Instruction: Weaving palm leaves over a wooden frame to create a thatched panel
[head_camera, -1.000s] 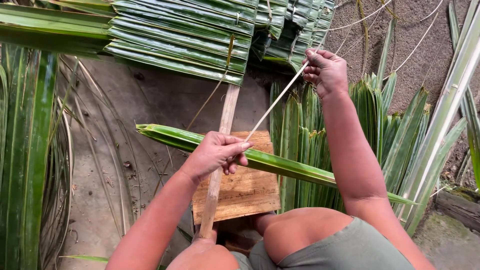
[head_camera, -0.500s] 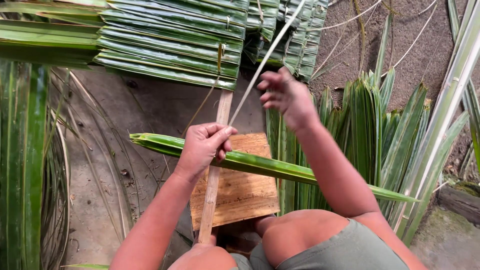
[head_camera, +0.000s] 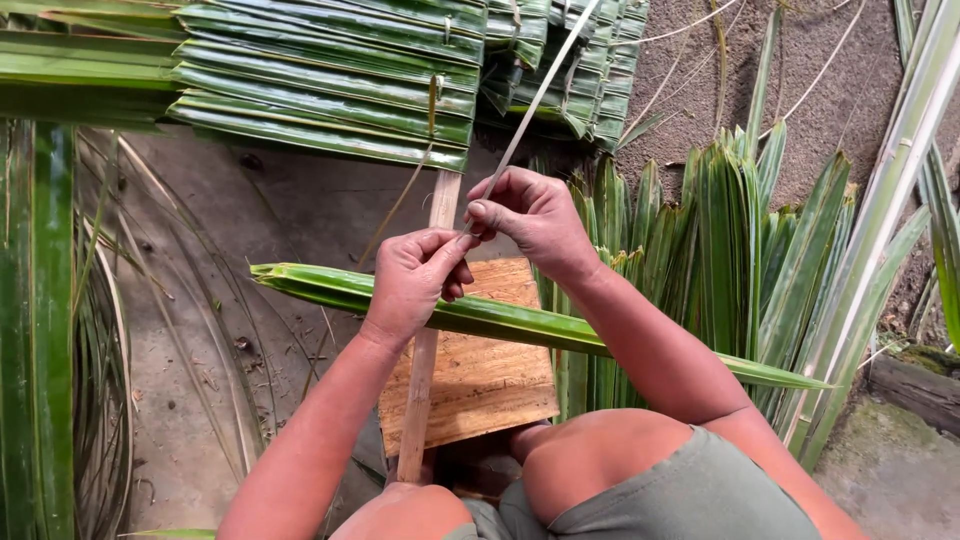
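Observation:
My left hand (head_camera: 415, 280) grips a long folded green palm leaf (head_camera: 620, 338) where it crosses a thin wooden slat (head_camera: 420, 400). My right hand (head_camera: 530, 215) pinches a thin pale leaf rib (head_camera: 545, 85) that slants up and to the right, its lower end meeting the fingertips of my left hand. The slat runs from my knees up to a mat of folded palm leaves (head_camera: 330, 80) fastened along it. A square wooden board (head_camera: 490, 380) lies under the leaf and slat.
Loose green palm leaves stand fanned at the right (head_camera: 740, 230) and lie along the left edge (head_camera: 40, 320). A pale palm stem (head_camera: 880, 220) leans at the right. Bare concrete ground (head_camera: 200, 420) shows at the left. My knees sit at the bottom.
My right hand has come down and left from high at the right, bringing the rib's lower end to my left fingers. My left hand stays on the green leaf.

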